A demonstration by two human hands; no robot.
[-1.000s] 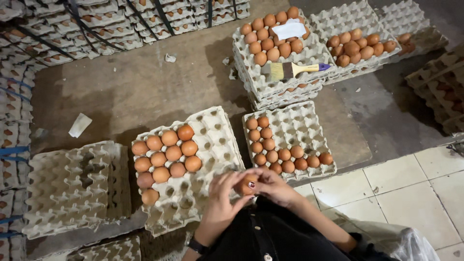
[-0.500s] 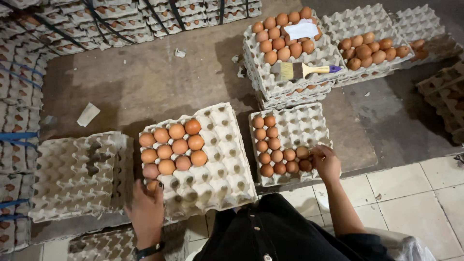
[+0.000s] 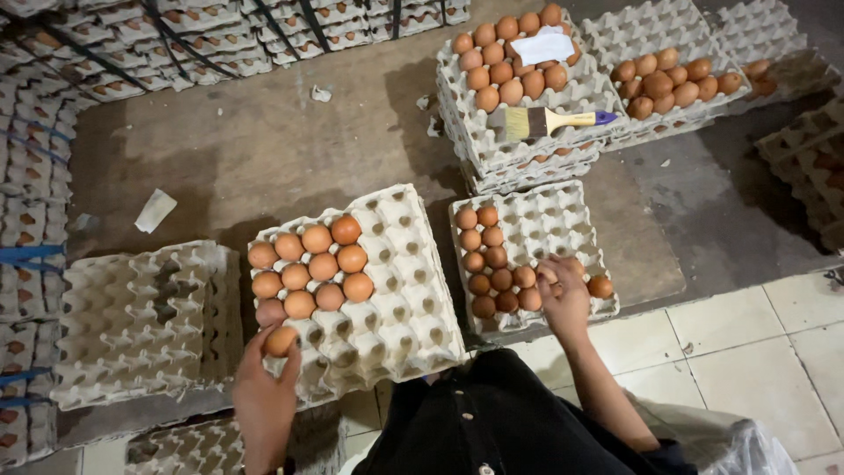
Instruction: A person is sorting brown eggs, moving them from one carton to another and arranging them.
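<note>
My left hand (image 3: 264, 396) holds a brown egg (image 3: 281, 340) over the near left corner of a grey pulp egg tray (image 3: 400, 290), whose left part carries several brown eggs (image 3: 318, 264). My right hand (image 3: 564, 295) rests on the near row of a second tray (image 3: 549, 224), fingers closed around eggs there. That tray has brown eggs (image 3: 488, 264) along its left and near sides.
An empty pulp tray stack (image 3: 132, 321) lies at the left. Behind, a taller stack (image 3: 519, 105) bears eggs, a white paper and a yellow-handled brush (image 3: 549, 121). More egg trays (image 3: 677, 79) stand at the right and along the far and left edges. Tiled floor (image 3: 765, 352) lies near right.
My hands came apart from in front of me; the left moved to the left tray's near corner with an egg, the right onto the right tray's near row.
</note>
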